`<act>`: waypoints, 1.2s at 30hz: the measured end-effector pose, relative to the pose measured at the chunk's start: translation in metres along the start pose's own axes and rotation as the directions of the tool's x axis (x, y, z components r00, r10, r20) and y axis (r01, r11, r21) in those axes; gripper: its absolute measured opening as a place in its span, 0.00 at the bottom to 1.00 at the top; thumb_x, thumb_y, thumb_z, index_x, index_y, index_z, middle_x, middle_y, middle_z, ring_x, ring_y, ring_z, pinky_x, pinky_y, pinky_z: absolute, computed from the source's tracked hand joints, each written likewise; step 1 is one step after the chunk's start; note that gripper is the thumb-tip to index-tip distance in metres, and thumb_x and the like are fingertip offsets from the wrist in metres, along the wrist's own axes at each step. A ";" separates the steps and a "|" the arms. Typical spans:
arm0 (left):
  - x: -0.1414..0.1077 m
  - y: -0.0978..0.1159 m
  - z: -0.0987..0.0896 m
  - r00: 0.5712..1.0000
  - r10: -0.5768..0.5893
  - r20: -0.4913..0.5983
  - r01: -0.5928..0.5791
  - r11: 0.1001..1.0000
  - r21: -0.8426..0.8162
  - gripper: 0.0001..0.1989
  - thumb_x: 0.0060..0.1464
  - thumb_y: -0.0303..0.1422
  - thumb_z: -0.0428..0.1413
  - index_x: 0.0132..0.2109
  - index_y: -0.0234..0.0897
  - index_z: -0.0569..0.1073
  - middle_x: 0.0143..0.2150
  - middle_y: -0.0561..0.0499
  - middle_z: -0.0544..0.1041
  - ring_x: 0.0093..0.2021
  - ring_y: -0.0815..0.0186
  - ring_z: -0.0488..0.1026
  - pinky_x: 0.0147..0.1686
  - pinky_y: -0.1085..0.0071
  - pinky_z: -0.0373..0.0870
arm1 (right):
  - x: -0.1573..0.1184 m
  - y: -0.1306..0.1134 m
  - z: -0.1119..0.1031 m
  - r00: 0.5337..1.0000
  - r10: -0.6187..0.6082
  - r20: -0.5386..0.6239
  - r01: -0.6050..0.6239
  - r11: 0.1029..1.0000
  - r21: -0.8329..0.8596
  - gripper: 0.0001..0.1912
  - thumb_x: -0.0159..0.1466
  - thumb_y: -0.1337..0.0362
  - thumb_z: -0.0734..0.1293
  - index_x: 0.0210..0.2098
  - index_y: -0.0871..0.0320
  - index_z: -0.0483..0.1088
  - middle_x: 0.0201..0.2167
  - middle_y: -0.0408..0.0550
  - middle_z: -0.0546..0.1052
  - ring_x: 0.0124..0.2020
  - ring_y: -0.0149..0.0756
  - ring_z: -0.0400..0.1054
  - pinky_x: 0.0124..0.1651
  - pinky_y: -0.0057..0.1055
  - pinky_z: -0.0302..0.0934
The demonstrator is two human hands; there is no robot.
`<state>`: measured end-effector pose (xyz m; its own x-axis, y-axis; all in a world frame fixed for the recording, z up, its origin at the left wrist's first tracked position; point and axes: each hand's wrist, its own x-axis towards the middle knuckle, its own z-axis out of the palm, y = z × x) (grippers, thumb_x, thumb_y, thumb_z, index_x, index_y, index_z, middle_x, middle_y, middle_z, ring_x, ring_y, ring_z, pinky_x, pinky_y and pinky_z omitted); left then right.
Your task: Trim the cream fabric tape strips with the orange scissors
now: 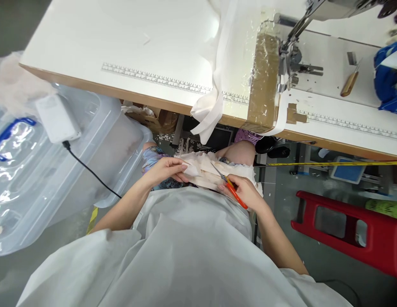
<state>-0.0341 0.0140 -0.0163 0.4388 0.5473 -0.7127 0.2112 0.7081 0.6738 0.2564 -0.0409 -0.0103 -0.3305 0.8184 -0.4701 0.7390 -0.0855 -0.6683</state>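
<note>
Pale cream fabric lies in loose folds across the lap. My left hand pinches its left end between thumb and fingers. Scissors with orange-red handles are held in my right hand, their narrow blades pointing up and left over the cloth. Some fingers of my right hand also rest at the fabric's edge. A pale strip of cloth hangs over the table's front edge, above the lap and touching neither hand.
A white table with printed rulers spans the top, carrying a sewing machine and a wooden-handled tool. Clear plastic bins stand left, under a white device with a black cable. A red stool stands right.
</note>
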 end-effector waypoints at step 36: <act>-0.010 0.019 0.036 0.783 0.614 -0.100 -0.419 0.640 0.645 0.12 0.59 0.39 0.54 0.32 0.35 0.71 0.39 0.49 0.71 0.27 0.73 0.64 0.28 0.74 0.61 | -0.005 -0.015 -0.014 0.996 0.083 0.015 -0.084 0.994 0.076 0.26 0.62 0.40 0.62 0.24 0.55 0.56 0.21 0.39 0.59 0.25 0.31 0.52 0.28 0.28 0.49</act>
<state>-0.0029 0.0061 0.0105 0.3862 0.9076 -0.1643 0.5144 -0.0641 0.8552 0.2551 -0.0358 0.0098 -0.2766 0.7997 -0.5328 0.7172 -0.1972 -0.6684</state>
